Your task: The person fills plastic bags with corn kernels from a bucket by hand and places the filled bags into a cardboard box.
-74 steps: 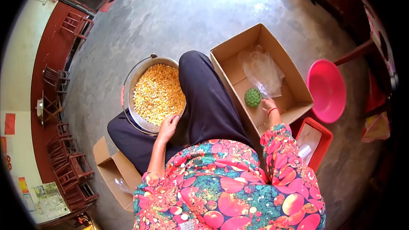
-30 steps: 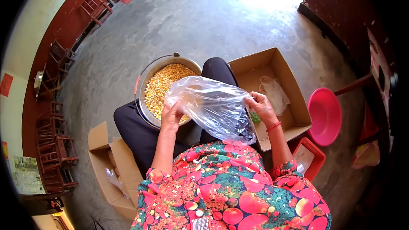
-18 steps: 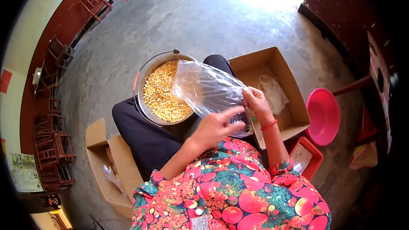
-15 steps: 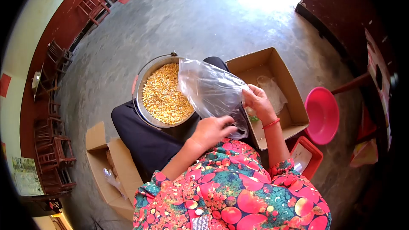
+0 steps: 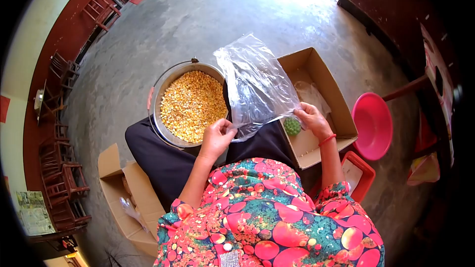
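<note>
Clear plastic bag (image 5: 258,81): swings forward! Looks light, limp, slippery; I'd pinch its near edge.
Left hand (image 5: 216,140): pinching it.
Right hand (image 5: 315,119): likewise.

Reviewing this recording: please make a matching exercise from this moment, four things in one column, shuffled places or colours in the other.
1. Spread plastic bag
2. Kernels
3. Basin
4. Knobbly round object

A. Pink
B. Green
C. Inside the metal bucket
D. Held by the left hand and right hand

Pairs: 1-D, 2-C, 3-A, 4-B
</note>
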Demonstrator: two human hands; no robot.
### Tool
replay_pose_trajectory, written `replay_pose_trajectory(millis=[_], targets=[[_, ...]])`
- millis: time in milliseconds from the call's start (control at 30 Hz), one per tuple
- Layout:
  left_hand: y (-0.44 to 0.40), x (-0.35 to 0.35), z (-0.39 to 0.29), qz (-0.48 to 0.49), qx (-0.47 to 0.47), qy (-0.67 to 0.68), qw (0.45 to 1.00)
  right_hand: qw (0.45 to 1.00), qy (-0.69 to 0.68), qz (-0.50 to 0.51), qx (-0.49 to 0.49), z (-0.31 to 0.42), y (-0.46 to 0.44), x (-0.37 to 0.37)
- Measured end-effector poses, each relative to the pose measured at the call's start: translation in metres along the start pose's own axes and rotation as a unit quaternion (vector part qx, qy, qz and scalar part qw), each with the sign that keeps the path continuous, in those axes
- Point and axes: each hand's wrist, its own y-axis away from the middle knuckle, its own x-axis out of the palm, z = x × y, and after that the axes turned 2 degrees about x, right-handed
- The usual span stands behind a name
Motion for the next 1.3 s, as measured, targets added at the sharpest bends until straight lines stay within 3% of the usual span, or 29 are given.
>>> replay_pose_trajectory(millis=[100, 233, 333, 467, 567, 633, 667, 700, 767, 833, 900, 967, 1000, 1033, 1100, 1167, 1200, 1267, 1300], targets=[[-0.003, -0.012, -0.007, -0.012, -0.077, 0.212, 0.974, 0.995, -0.086, 0.005, 0.043, 0.016, -0.007, 0.011], [-0.003, -0.047, -0.007, -0.139, -0.054, 0.355, 0.923, 0.985, -0.147, 0.095, 0.01, 0.052, -0.03, 0.048], [0.002, -0.084, 0.005, -0.215, -0.036, 0.519, 0.827, 0.982, -0.123, 0.14, 0.011, 0.072, -0.06, 0.093], [0.021, -0.131, 0.03, -0.25, 0.028, 0.579, 0.776, 0.973, -0.031, 0.223, 0.042, 0.081, -0.094, 0.157], [0.038, -0.146, 0.03, -0.247, 0.0, 0.582, 0.775, 0.965, 0.038, 0.254, 0.058, 0.072, -0.112, 0.181], [0.042, -0.152, 0.053, -0.203, -0.03, 0.469, 0.859, 0.966, -0.039, 0.242, 0.08, 0.069, -0.115, 0.188], [0.046, -0.143, 0.051, -0.208, -0.011, 0.318, 0.925, 0.96, -0.102, 0.244, 0.087, 0.07, -0.115, 0.192], [0.048, -0.13, 0.047, -0.211, 0.011, 0.277, 0.937, 0.952, -0.178, 0.234, 0.081, 0.072, -0.114, 0.195], [0.051, -0.121, 0.052, -0.138, -0.062, 0.209, 0.966, 0.955, -0.223, 0.19, 0.053, 0.085, -0.106, 0.2], [0.044, -0.108, 0.066, -0.154, -0.055, 0.238, 0.957, 0.942, -0.239, 0.234, 0.034, 0.07, -0.127, 0.199], [0.045, -0.108, 0.071, -0.151, -0.064, 0.291, 0.943, 0.939, -0.285, 0.194, -0.007, 0.067, -0.135, 0.205], [0.044, -0.117, 0.051, -0.157, -0.102, 0.548, 0.815, 0.948, -0.264, 0.175, -0.034, 0.054, -0.159, 0.216], [0.04, -0.121, 0.071, -0.143, -0.078, 0.634, 0.756, 0.981, -0.129, 0.084, -0.114, 0.046, -0.17, 0.225], [0.034, -0.121, 0.075, -0.146, -0.078, 0.634, 0.756, 0.982, 0.01, -0.01, -0.191, 0.034, -0.183, 0.232], [0.021, -0.12, 0.08, -0.277, -0.097, 0.538, 0.79, 0.957, 0.173, -0.009, -0.231, 0.002, -0.213, 0.235], [0.01, -0.12, 0.103, -0.3, -0.111, 0.534, 0.783, 0.937, 0.246, -0.047, -0.244, 0.007, -0.203, 0.235], [0.006, -0.117, 0.106, -0.345, -0.097, 0.511, 0.782, 0.937, 0.247, -0.047, -0.243, 0.011, -0.194, 0.233], [0.002, -0.113, 0.118, -0.385, -0.054, 0.459, 0.799, 0.977, 0.015, 0.079, -0.197, 0.032, -0.158, 0.236], [0.0, -0.112, 0.117, -0.387, -0.058, 0.46, 0.797, 0.97, -0.008, 0.145, -0.194, 0.032, -0.15, 0.239]])
